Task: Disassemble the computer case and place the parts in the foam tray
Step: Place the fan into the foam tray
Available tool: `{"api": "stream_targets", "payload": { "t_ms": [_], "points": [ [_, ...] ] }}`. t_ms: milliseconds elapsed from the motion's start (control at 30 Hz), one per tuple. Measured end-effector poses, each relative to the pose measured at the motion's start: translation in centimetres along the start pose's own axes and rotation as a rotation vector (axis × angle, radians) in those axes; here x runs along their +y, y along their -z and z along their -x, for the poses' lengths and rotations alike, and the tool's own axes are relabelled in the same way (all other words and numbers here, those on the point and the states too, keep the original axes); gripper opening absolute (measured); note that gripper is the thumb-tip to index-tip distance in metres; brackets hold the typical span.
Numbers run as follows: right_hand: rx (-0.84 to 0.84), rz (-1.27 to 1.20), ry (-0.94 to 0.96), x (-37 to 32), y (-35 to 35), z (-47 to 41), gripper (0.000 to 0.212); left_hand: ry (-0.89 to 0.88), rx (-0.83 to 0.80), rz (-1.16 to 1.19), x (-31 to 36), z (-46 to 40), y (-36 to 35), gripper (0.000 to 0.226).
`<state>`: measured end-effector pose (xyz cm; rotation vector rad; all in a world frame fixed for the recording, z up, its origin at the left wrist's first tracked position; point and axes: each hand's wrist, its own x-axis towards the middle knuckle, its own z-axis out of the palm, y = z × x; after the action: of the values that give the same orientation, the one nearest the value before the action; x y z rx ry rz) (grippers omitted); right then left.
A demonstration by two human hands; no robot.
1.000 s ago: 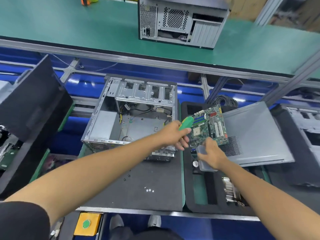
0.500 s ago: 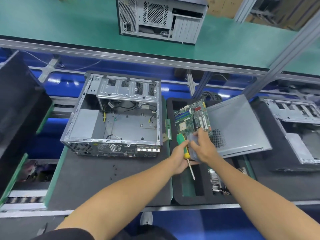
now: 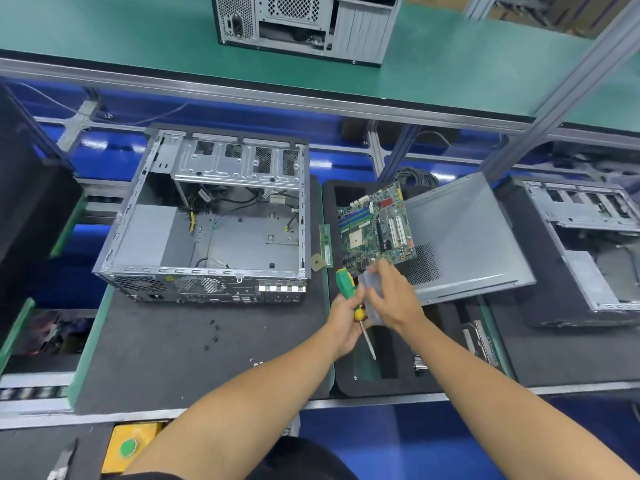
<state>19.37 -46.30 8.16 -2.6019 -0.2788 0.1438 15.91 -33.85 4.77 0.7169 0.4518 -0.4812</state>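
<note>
Head view: left hand [image 3: 343, 315] grips green screwdriver [image 3: 350, 295], right hand [image 3: 391, 296] holds a clear plastic piece [image 3: 370, 289] at frame centre. Motherboard [image 3: 377, 226] leans in foam tray [image 3: 332, 375], right of centre; open case [image 3: 207, 216] centre-left. Risk: crowded hands could knock the board or drop the plastic piece.

A closed tower [image 3: 304, 26] stands on the green bench [image 3: 450, 64]; a yellow box with a green button [image 3: 128, 448] sits below the conveyor
</note>
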Motion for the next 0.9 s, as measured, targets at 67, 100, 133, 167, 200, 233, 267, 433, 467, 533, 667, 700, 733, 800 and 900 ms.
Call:
{"api": "stream_targets", "payload": {
  "t_ms": [67, 100, 133, 167, 200, 233, 267, 433, 467, 533, 667, 700, 733, 800, 900],
  "points": [
    [0.027, -0.06, -0.007, 0.0, -0.2, 0.1, 0.05, -0.016, 0.023, 0.031, -0.4, -0.1, 0.3, 0.045],
    [0.029, -0.082, -0.018, -0.1, -0.2, 0.1, 0.045, -0.019, 0.031, 0.059, -0.5, -0.1, 0.5, 0.043],
    [0.022, -0.098, -0.024, -0.1, -0.1, 0.0, 0.039, -0.014, 0.031, 0.083, -0.7, -0.2, 0.8, 0.042],
    [0.009, -0.116, -0.026, 0.0, -0.1, 0.0, 0.035, -0.005, 0.024, 0.1, -0.8, -0.3, 1.1, 0.039],
    [-0.005, -0.146, -0.027, 0.1, 0.0, 0.0, 0.032, 0.004, 0.014, 0.102, -0.9, -0.4, 1.4, 0.036],
    [-0.011, -0.186, -0.032, 0.3, 0.0, 0.0, 0.029, 0.012, 0.006, 0.087, -0.8, -0.5, 1.7, 0.033],
    [-0.009, -0.234, -0.047, 0.5, 0.0, 0.0, 0.027, 0.015, 0.005, 0.06, -0.7, -0.6, 2.0, 0.031],
    [0.06, -0.479, -0.193, 2.5, -0.8, 0.8, 0.018, -0.035, 0.109, -0.175, -0.1, -1.5, 2.8, 0.038],
    [0.058, -0.523, -0.217, 2.8, -1.0, 0.9, 0.014, -0.048, 0.118, -0.264, 0.1, -1.7, 2.8, 0.04],
    [0.06, -0.57, -0.237, 3.3, -1.6, 1.2, 0.016, -0.073, 0.114, -0.437, 0.3, -2.2, 3.0, 0.042],
    [0.063, -0.594, -0.224, 4.0, -2.6, 1.7, 0.012, -0.169, 0.19, -0.961, 0.2, -3.2, 3.3, 0.035],
    [0.067, -0.588, -0.225, 4.2, -2.8, 1.8, 0.01, -0.192, 0.191, -1.137, 0.1, -3.5, 3.4, 0.032],
    [0.07, -0.57, -0.233, 4.3, -3.0, 1.9, 0.008, -0.199, 0.179, -1.289, 0.0, -3.7, 3.6, 0.03],
    [0.08, -0.531, -0.25, 4.9, -3.4, 2.3, 0.005, -0.2, 0.145, -1.49, 0.1, -3.8, 3.6, 0.027],
    [0.101, -0.461, -0.313, 6.2, -3.8, 3.2, 0.008, -0.239, 0.144, -1.691, 0.2, -4.3, 3.0, 0.026]
  ]
}}
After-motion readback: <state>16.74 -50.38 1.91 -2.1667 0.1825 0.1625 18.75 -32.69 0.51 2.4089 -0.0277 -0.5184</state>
